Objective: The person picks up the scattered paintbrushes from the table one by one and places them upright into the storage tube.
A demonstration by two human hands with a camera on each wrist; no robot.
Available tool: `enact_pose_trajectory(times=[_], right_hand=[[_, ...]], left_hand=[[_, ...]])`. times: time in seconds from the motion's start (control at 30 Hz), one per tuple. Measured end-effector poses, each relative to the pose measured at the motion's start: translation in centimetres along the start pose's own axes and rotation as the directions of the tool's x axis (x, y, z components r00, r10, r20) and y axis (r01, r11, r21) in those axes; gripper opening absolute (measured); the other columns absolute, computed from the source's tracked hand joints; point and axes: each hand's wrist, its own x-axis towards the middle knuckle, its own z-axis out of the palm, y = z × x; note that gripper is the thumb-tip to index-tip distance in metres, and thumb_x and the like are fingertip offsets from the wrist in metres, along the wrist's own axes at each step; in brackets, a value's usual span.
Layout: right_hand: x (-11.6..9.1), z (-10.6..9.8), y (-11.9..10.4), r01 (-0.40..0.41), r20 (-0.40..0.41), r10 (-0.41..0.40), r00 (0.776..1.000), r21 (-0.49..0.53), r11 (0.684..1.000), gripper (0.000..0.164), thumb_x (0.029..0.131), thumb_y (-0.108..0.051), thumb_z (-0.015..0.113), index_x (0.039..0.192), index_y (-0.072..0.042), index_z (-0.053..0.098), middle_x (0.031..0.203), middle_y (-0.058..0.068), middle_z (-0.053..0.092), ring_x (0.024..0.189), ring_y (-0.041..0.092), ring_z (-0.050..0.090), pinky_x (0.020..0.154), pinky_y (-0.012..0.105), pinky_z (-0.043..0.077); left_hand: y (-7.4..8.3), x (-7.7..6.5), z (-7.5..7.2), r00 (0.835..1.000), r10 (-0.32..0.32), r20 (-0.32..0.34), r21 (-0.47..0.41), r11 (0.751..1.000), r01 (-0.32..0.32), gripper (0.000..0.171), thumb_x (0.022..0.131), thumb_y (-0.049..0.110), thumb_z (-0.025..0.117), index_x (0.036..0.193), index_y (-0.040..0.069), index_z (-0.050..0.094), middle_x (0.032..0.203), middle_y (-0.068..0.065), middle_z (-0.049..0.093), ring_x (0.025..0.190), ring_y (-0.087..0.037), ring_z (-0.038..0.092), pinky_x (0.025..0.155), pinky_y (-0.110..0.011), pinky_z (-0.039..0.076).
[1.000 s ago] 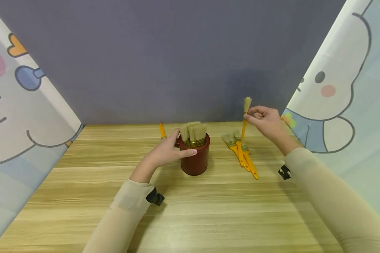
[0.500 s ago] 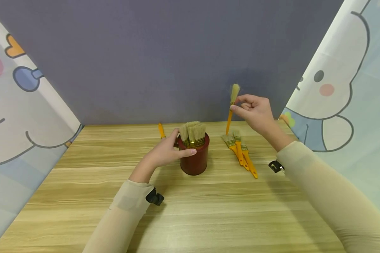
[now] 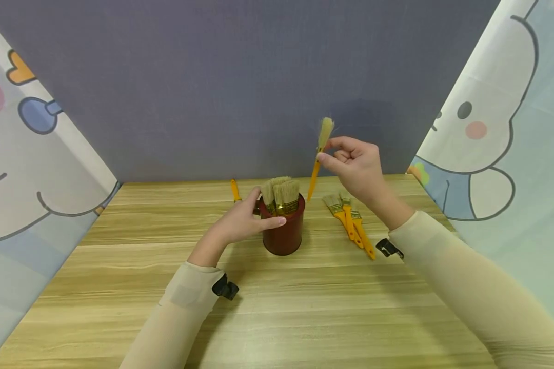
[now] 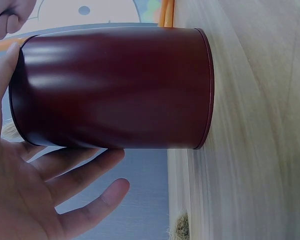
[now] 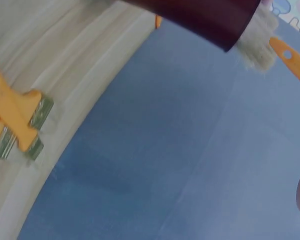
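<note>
One cup (image 3: 282, 237): dark red, upright on the table (image 3: 304, 307).
Loose brushes (image 3: 349, 224): three, with orange handles, overlapping on the table to the right of the cup.
Stray brush (image 3: 235, 190): one, left of the cup and farther back, partly hidden by the left hand (image 3: 241, 223).
Held brush (image 3: 314, 177): one, bristles up and handle slanting down, its end just beside the cup's rim on the right.
Left hand's grip: clamped on the cup near the rim, thumb along the front and fingers round the far side.
Right hand's grip: thumb and forefinger of the right hand (image 3: 357, 161) pinch the held brush just below the bristles.
Clips (image 3: 225, 287): two, black, one at each sleeve.
Since a second ago: right hand and held brush have moved from above the loose brushes toward the cup; left hand, cup and loose brushes stay put.
Cup's contents: at least three packed brushes (image 3: 290, 192), bristles above the rim; they crowd too closely for an exact count.
</note>
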Motion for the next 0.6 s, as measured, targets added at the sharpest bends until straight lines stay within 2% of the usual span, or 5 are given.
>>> enact_pose_trajectory(times=[0.17, 0.27, 0.37, 0.6], right_hand=[[-0.6, 1.5, 0.3, 0.04, 0.016, -0.04, 0.999, 0.001, 0.999, 0.014, 0.096, -0.002, 0.075, 0.107, 0.006, 0.076, 0.053, -0.009, 0.027, 0.047, 0.012, 0.021, 0.052, 0.025, 0.032], [-0.9, 2.5, 0.8, 0.054, 0.038, -0.054, 0.998, -0.011, 0.998, 0.014, 0.096, -0.005, 0.077, 0.107, 0.003, 0.077, 0.053, -0.008, 0.026, 0.046, 0.011, 0.021, 0.05, 0.025, 0.03], [-1.3, 3.2, 1.2, 0.049, 0.055, -0.048, 0.997, -0.024, 0.998, 0.015, 0.096, -0.007, 0.078, 0.108, 0.002, 0.077, 0.053, -0.008, 0.026, 0.045, 0.01, 0.022, 0.049, 0.024, 0.026], [-2.0, 3.9, 1.8, 0.016, 0.083, -0.011, 0.996, -0.056, 0.998, 0.015, 0.096, -0.008, 0.078, 0.107, 0.002, 0.077, 0.052, -0.009, 0.027, 0.043, 0.009, 0.023, 0.051, 0.023, 0.035]], left_hand=[[-0.1, 0.1, 0.0, 1.0, 0.0, 0.013, -0.02, 1.0, 0.0, 0.096, 0.085, 0.073, 0.077, 0.154, 0.02, 0.036, 0.149, -0.006, 0.059, 0.144, -0.03, 0.057, 0.113, -0.055, 0.052], [-0.2, 0.1, 0.0, 1.0, -0.014, 0.016, -0.027, 1.0, 0.014, 0.102, 0.085, 0.074, 0.077, 0.159, 0.02, 0.032, 0.152, -0.005, 0.057, 0.145, -0.03, 0.056, 0.114, -0.055, 0.052], [-0.2, 0.1, 0.0, 1.0, -0.024, 0.015, -0.021, 0.999, 0.024, 0.105, 0.084, 0.076, 0.076, 0.161, 0.021, 0.03, 0.152, -0.005, 0.057, 0.145, -0.029, 0.056, 0.114, -0.054, 0.052], [-0.1, 0.1, 0.0, 1.0, -0.007, 0.015, -0.021, 1.0, 0.008, 0.101, 0.084, 0.075, 0.076, 0.157, 0.02, 0.033, 0.149, -0.006, 0.059, 0.144, -0.03, 0.056, 0.113, -0.055, 0.052]])
